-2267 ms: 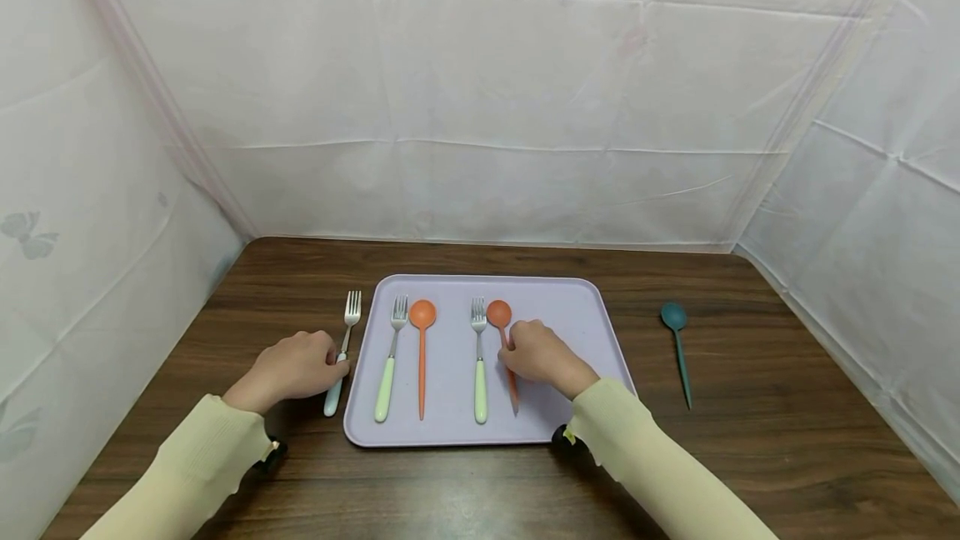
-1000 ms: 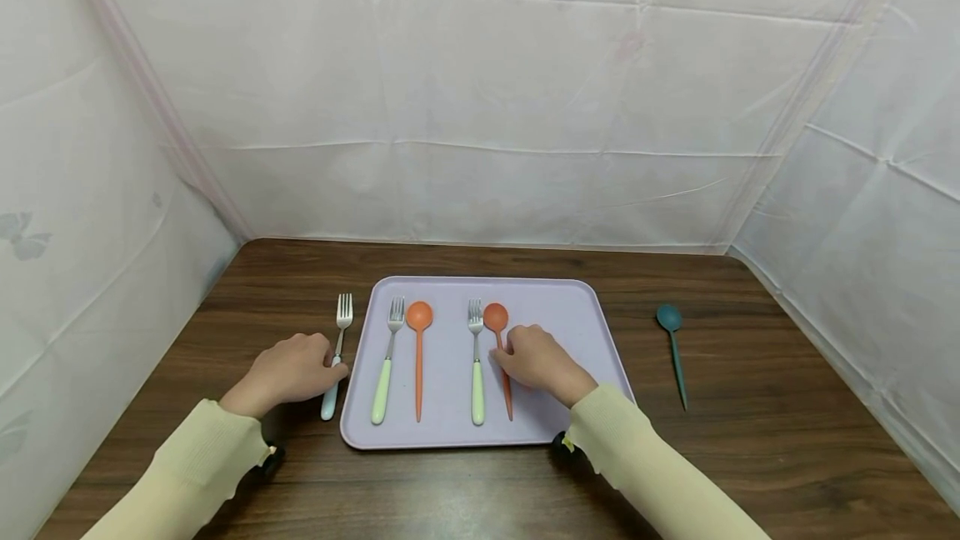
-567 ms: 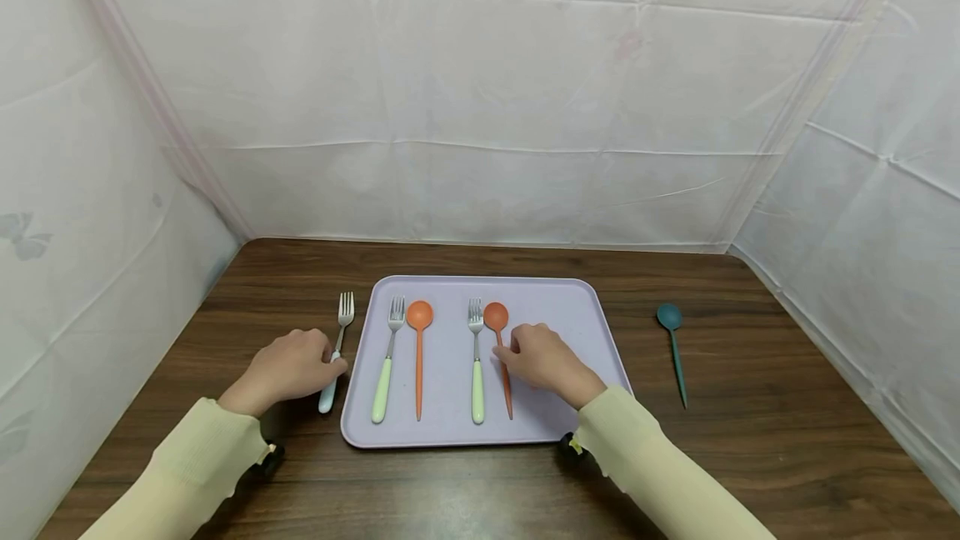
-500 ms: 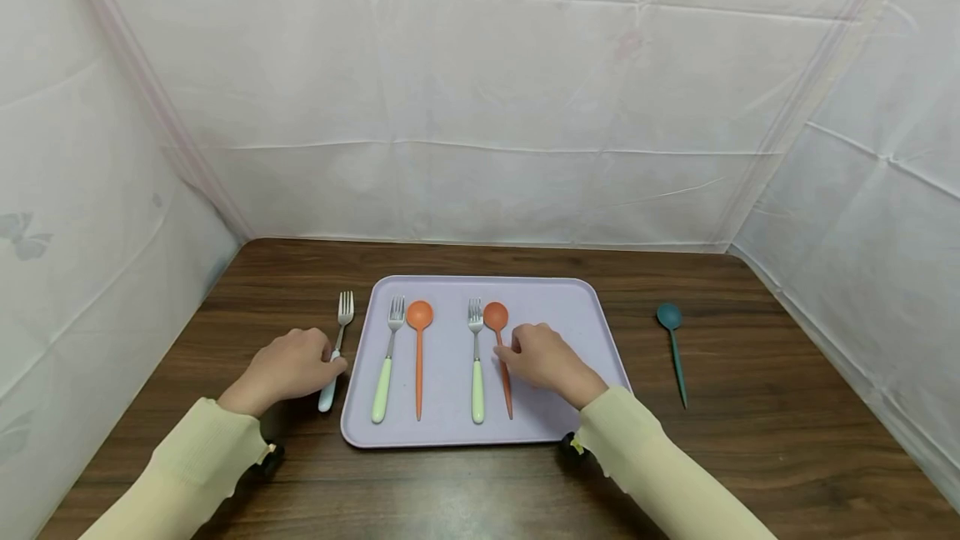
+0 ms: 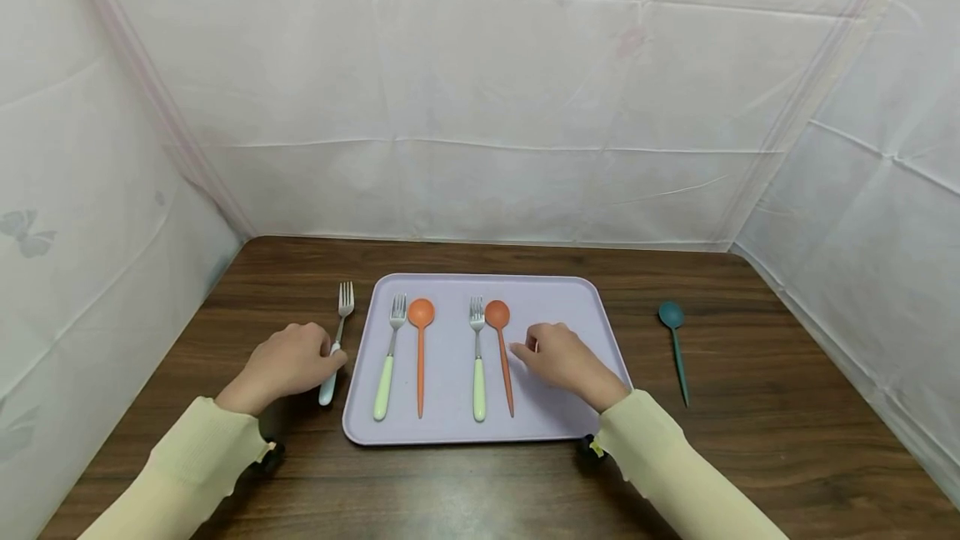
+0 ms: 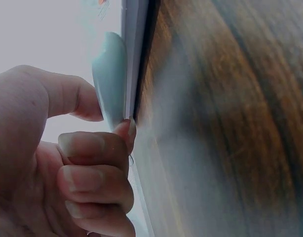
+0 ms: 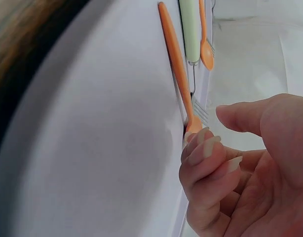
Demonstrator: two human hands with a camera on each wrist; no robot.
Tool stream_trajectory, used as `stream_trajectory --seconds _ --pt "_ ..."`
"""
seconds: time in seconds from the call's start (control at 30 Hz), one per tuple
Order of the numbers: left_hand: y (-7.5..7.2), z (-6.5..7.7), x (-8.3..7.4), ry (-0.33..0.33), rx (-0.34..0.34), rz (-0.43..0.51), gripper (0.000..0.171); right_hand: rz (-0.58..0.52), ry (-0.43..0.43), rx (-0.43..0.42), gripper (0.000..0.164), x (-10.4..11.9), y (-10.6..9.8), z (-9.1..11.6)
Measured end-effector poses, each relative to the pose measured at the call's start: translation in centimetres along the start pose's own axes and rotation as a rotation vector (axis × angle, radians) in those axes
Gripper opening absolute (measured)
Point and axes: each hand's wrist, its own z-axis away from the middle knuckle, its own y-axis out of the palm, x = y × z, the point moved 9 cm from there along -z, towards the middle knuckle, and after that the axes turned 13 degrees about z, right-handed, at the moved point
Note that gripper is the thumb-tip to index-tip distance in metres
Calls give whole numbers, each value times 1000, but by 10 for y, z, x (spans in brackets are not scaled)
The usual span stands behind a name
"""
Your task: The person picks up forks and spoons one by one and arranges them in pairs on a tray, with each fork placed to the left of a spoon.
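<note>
My left hand (image 5: 291,359) pinches the pale blue handle of a fork (image 5: 346,300) between thumb and forefinger, left of the lilac tray (image 5: 450,432). In the left wrist view that handle (image 6: 111,79) sticks up past the fingertips. My right hand (image 5: 561,357) hovers over the tray's right part, just right of an orange spoon (image 5: 498,315), holding nothing. In the right wrist view its thumb (image 7: 238,116) stands apart from bent fingers, and the spoon's handle (image 7: 176,59) lies free on the tray. Left of this spoon lies a green-handled fork (image 5: 478,390).
Another green-handled fork (image 5: 383,390) and orange spoon (image 5: 421,313) lie side by side in the tray's left part. A dark teal spoon (image 5: 672,315) lies on the wooden table (image 5: 750,357) to the right. White curtains (image 5: 480,107) enclose the table's back and sides.
My right hand has let go of the right orange spoon and drawn away to the right. The pale blue fork has shifted slightly away from me in my left hand.
</note>
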Motion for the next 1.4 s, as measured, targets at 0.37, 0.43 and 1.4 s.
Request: stream_trajectory --seconds 0.37,0.43,1.4 --pt "-3 1 -12 41 -27 -1 35 5 -10 -42 30 -9 -5 5" --pt "-3 1 -15 51 -31 5 34 3 -13 -51 30 -11 -6 6" --pt "3 3 -59 159 -33 30 29 13 -20 -112 29 -41 -17 16"
